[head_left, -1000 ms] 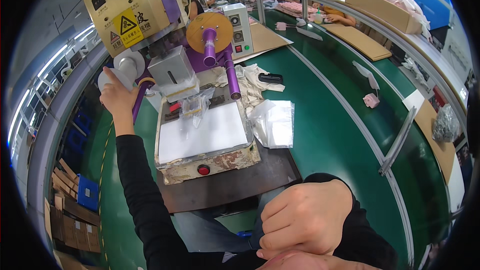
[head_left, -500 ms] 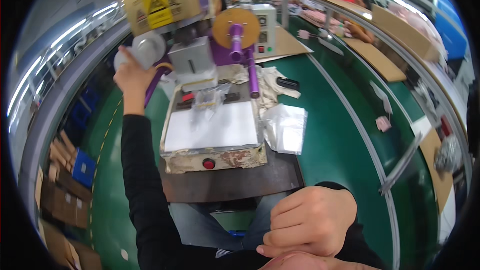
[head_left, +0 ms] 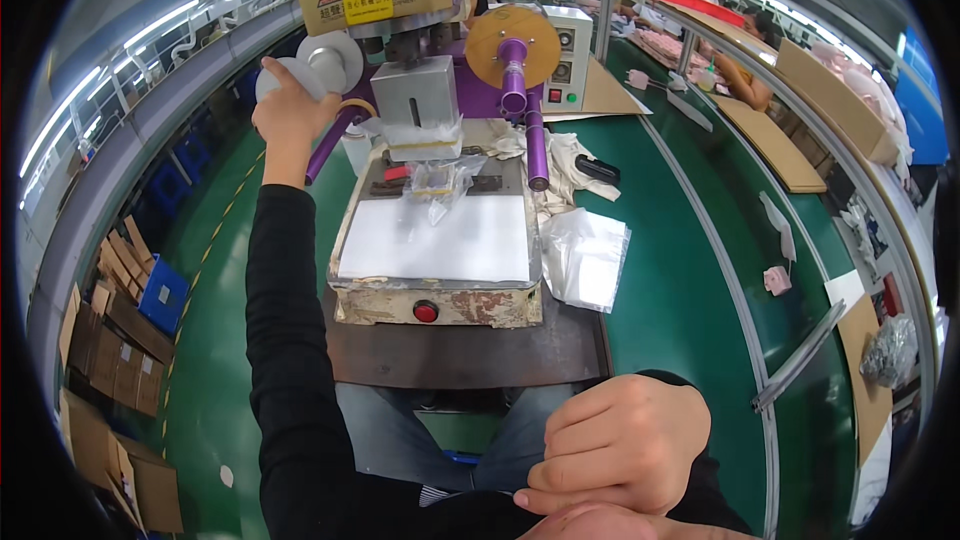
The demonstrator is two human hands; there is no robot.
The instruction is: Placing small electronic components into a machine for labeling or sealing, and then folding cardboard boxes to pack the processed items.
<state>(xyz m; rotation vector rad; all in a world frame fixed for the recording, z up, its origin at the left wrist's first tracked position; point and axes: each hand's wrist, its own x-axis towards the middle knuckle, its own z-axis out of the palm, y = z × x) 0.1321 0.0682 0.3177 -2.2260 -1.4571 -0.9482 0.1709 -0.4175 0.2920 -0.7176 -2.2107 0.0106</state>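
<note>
My left hand (head_left: 291, 118) reaches out to the far left, at a white reel (head_left: 331, 62) with two round flanges beside a press (head_left: 413, 100). Its index finger points up along the near flange, and the other fingers are bent against it. My right hand (head_left: 622, 443) is a closed fist held low in front of my body, with nothing showing in it. A white sheet (head_left: 435, 240) covers the press bed, and a small clear plastic bag (head_left: 440, 185) lies on its far part under the grey metal head.
An orange disc (head_left: 513, 48) and a purple bar (head_left: 537, 155) stick out at the press's right. Clear plastic bags (head_left: 586, 258), a cloth (head_left: 567, 162) and a black object (head_left: 597, 171) lie right of the bed. Cartons (head_left: 120, 370) stand at the left; a metal rail (head_left: 715, 230) runs along the right.
My view has shifted, so the press sits slightly higher and further right. My left hand stays at the white reel, and my right fist stays put.
</note>
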